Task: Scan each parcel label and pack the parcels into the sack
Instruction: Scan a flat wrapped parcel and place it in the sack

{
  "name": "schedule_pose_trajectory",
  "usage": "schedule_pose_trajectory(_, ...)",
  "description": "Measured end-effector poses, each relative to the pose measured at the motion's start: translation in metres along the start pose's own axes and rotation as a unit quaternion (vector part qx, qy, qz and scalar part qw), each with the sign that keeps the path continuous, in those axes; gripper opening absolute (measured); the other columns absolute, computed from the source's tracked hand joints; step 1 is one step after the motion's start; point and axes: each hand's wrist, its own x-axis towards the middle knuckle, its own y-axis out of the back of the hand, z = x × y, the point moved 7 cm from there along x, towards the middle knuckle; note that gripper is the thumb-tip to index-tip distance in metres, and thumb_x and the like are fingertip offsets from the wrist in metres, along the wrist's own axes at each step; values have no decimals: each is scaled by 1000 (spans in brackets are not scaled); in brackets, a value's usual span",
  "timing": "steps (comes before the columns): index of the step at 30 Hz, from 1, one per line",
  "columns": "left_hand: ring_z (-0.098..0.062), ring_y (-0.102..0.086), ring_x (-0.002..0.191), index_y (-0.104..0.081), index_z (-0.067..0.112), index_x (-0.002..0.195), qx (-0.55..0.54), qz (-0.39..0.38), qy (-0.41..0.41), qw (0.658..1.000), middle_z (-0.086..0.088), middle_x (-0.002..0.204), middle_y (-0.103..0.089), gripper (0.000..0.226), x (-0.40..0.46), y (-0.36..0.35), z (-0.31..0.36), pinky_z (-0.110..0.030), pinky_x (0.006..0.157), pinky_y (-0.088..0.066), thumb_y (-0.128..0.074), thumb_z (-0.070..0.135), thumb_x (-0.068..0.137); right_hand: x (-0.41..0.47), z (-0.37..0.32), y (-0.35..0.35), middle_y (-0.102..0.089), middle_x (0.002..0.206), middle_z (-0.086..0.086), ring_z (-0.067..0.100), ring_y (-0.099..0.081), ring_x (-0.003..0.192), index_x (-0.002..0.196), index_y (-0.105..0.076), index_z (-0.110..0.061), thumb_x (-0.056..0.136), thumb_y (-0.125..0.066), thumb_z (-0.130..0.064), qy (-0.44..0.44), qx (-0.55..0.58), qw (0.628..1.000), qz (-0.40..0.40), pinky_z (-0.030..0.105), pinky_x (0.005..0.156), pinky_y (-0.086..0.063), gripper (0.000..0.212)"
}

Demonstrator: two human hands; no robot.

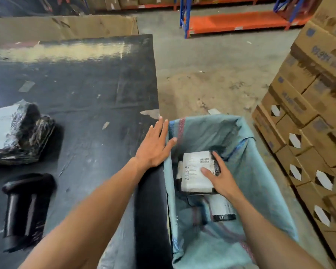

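one parcel (197,171) going into the sack (260,171), right hand (219,176) gripping its edge; left hand (154,146) hovering flat, empty, beside the sack's rim. best releasing it low, label up.

A scuffed black desk (89,90) carries a black-wrapped parcel (21,133) at its left edge, with a black scanner (25,206) nearer the person than that parcel.

No text can be read: the white label (197,171) on the parcel in the sack shows barcodes and fine print too small to make out, and the printing on the stacked cartons (306,105) is blurred.
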Motion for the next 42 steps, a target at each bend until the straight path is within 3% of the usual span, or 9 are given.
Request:
schedule_pose_trajectory(3, -18, 6, 156, 1, 8, 161, 17, -1, -2, 1000, -9, 169, 8, 74, 3, -4, -2, -36, 126, 5, -27, 50, 107, 28, 23, -30, -50, 145, -16, 4, -53, 126, 163, -34, -43, 94, -81, -37, -25, -9, 998, -50, 20, 103, -39, 83)
schedule_pose_trajectory(10, -19, 5, 157, -1, 5, 161, 38, -3, 1, 999, -12, 170, 5, 72, 3, -6, -3, -37, 127, 2, -30, 45, 108, 77, 72, -82, -49, 162, 2, 24, -44, 150, 165, -31, -42, 94, -79, -43, -83, -21, 993, -82, 33, 120, -33, 85)
schedule_pose_trajectory(13, -18, 6, 156, 0, 5, 161, 51, -1, 3, 999, -11, 170, 6, 72, 3, -8, -6, -37, 127, 2, -28, 46, 108, 82, 94, -94, -41, 168, 9, 31, -39, 153, 168, -20, -40, 99, -71, -47, -80, -71, 989, -105, 48, 128, -28, 87)
schedule_pose_trajectory(17, -17, 5, 157, -1, 4, 161, 67, 4, -4, 998, -13, 169, 5, 73, 4, -11, -8, -37, 127, 1, -29, 46, 108, 85, 120, -104, -25, 174, 17, 41, -31, 156, 171, -5, -32, 109, -56, -43, -89, -157, 976, -124, 44, 128, -25, 81)
schedule_pose_trajectory(21, -17, 5, 156, -2, 4, 161, 70, 1, -3, 998, -12, 169, 4, 72, 4, -11, -6, -37, 127, 0, -28, 45, 108, 79, 127, -105, -19, 175, 17, 42, -31, 155, 170, -15, -37, 109, -48, -50, -136, -216, 963, -81, 53, 125, -28, 70)
schedule_pose_trajectory(24, -17, 5, 157, -2, 4, 161, 71, -1, -4, 997, -12, 169, 4, 72, 3, -10, -5, -39, 127, -1, -29, 44, 108, 69, 113, -121, 2, 177, 20, 44, -7, 162, 170, -15, -34, 112, -41, -41, -63, -363, 928, -61, 57, 129, -17, 64)
schedule_pose_trajectory(27, -17, 4, 157, -2, 5, 161, 70, 0, -3, 998, -12, 170, 3, 71, 5, -10, -5, -38, 127, 0, -29, 44, 108, 71, 115, -144, 27, 174, 13, 39, 23, 161, 168, 7, -39, 111, -21, -58, -36, -434, 891, -126, 56, 128, 12, 66)
schedule_pose_trajectory(30, -18, 3, 157, -3, 4, 161, 77, 4, -2, 997, -12, 170, 2, 71, 5, -11, -6, -36, 127, 2, -28, 44, 109, 76, 128, -151, 42, 168, 9, 37, 35, 156, 163, 22, -42, 108, -9, -65, -27, -475, 862, -175, 61, 124, 22, 67)
schedule_pose_trajectory(42, -20, 3, 157, -2, 5, 161, 63, -5, -1, 998, -13, 169, 2, 72, 4, -13, -9, -37, 127, 2, -29, 45, 108, 68, 115, -145, 37, 170, 12, 37, 35, 156, 165, 20, -39, 107, -7, -66, -44, -517, 830, -206, 62, 125, 19, 70)
